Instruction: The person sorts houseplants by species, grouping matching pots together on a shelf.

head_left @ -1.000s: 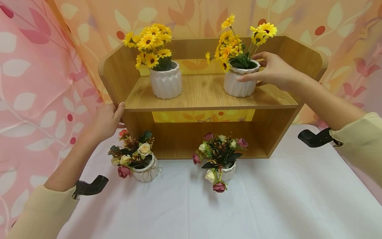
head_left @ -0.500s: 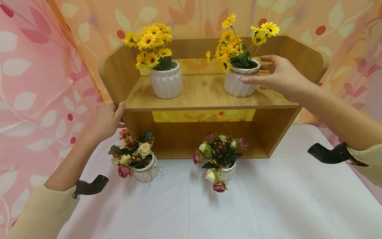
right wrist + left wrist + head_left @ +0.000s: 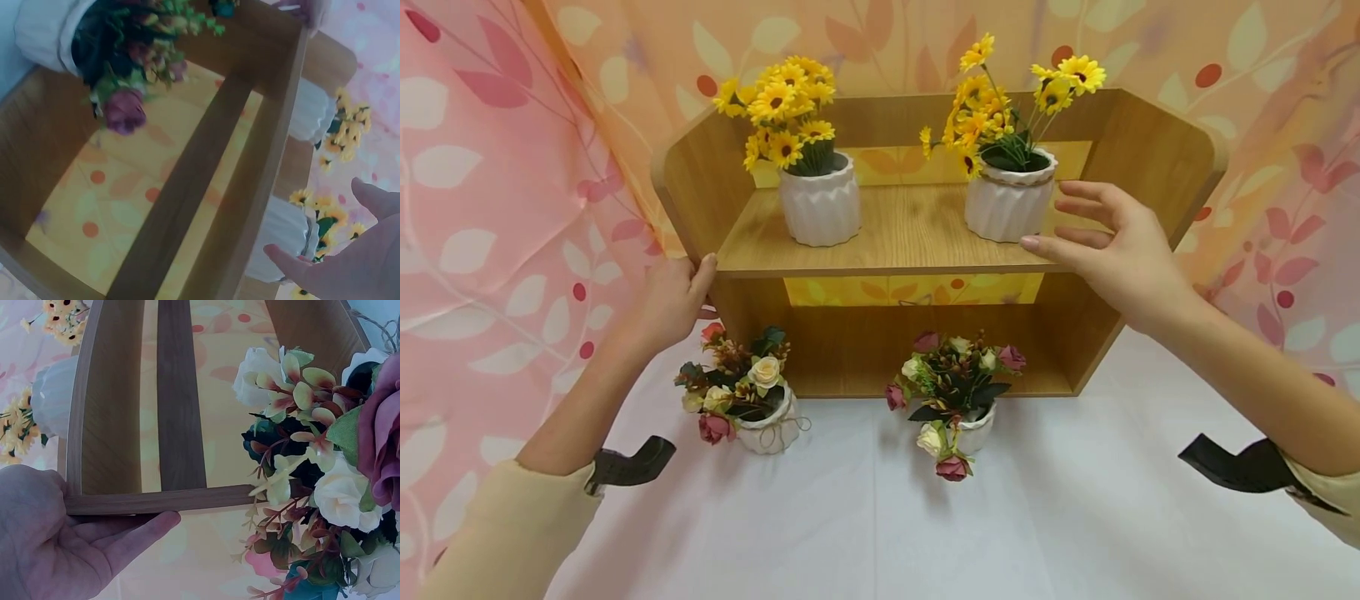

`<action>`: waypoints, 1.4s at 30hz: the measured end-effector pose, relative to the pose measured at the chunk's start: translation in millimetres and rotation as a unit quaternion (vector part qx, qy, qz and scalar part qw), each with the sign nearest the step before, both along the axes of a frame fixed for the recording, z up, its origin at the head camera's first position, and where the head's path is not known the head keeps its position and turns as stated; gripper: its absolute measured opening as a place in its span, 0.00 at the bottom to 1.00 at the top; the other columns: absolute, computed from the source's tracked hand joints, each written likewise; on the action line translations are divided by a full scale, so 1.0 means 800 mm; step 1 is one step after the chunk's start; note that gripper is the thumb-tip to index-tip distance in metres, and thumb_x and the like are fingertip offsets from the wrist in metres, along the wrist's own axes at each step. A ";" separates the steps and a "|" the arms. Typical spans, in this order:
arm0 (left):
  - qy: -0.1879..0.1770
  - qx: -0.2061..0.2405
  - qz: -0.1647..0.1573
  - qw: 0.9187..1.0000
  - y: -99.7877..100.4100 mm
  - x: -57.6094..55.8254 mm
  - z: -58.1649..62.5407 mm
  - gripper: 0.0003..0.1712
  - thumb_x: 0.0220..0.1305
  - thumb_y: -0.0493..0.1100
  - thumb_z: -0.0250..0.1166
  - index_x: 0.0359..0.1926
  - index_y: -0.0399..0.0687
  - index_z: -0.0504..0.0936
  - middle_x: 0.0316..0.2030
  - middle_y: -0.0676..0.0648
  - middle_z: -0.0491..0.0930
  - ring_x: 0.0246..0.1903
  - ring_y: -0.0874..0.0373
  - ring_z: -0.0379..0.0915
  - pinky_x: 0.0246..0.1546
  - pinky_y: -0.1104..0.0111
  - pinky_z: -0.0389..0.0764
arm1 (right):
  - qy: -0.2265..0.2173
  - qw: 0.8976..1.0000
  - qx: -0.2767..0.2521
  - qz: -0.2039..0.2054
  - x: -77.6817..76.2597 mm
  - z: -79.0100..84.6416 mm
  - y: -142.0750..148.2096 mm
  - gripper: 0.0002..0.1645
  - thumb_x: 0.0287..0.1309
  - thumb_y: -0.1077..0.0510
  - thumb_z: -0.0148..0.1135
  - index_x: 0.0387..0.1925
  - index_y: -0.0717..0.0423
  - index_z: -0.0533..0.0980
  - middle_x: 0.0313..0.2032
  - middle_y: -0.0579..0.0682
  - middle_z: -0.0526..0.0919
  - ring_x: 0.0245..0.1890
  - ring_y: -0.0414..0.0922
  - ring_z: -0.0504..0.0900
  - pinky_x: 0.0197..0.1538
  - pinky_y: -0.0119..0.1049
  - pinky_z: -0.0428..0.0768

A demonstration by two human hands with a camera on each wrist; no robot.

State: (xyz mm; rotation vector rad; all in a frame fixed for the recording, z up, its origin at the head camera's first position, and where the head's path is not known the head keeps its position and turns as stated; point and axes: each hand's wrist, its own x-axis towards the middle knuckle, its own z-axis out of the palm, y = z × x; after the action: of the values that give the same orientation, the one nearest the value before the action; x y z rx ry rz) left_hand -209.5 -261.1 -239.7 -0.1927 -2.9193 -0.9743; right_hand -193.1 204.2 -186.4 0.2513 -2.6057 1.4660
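Observation:
My left hand (image 3: 668, 302) grips the left side panel of the two-tier wooden shelf (image 3: 895, 242), thumb at the front edge and fingers along the outer face. On the upper board stand two white fluted pots of yellow daisies, the left pot (image 3: 822, 207) and the right pot (image 3: 1006, 210). My right hand (image 3: 1123, 254) is just right of the right pot, apart from it, with thumb and fingers spread and nothing held. In the right wrist view, part of that hand (image 3: 350, 265) overlaps the right pot's edge.
Two white pots of artificial roses, one at left (image 3: 771, 427) and one near the middle (image 3: 973, 432), stand on the white cloth (image 3: 820, 533) before the shelf's lower tier. Floral curtains (image 3: 475, 233) hang behind and at the sides.
My right hand has come off the right daisy pot and moved right and down. The pot stays upright in place. My left hand has kept its grip on the shelf.

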 end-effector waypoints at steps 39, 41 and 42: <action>0.001 0.002 0.007 1.000 -0.001 -0.001 -0.001 0.40 0.86 0.56 0.35 0.69 0.18 0.66 0.64 0.20 0.73 0.56 0.25 0.80 0.49 0.46 0.88 | 0.210 0.977 0.044 -0.017 0.083 -0.221 -0.020 0.23 0.50 0.70 0.80 0.50 0.60 0.86 0.54 0.56 0.83 0.58 0.32 0.73 0.60 0.25 0.72; 0.001 0.002 0.007 1.000 -0.001 -0.001 -0.001 0.40 0.86 0.56 0.35 0.69 0.18 0.66 0.63 0.20 0.73 0.56 0.25 0.81 0.48 0.47 0.88 | 0.219 0.974 0.053 -0.031 0.087 -0.227 -0.021 0.23 0.49 0.71 0.81 0.48 0.60 0.86 0.53 0.56 0.82 0.57 0.36 0.72 0.58 0.36 0.70; 0.000 0.002 0.007 1.000 -0.001 -0.001 -0.001 0.40 0.86 0.56 0.34 0.69 0.18 0.66 0.63 0.20 0.73 0.56 0.25 0.80 0.48 0.47 0.88 | 0.224 0.972 0.055 -0.035 0.089 -0.230 -0.022 0.23 0.48 0.71 0.81 0.48 0.60 0.86 0.52 0.56 0.81 0.56 0.37 0.71 0.57 0.39 0.70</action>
State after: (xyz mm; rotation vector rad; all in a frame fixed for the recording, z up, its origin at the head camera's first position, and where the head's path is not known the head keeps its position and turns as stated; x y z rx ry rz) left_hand -210.0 -262.0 -240.4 -0.1721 -2.9143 -0.9769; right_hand -122.0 187.0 -370.3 0.4395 -2.3026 1.0886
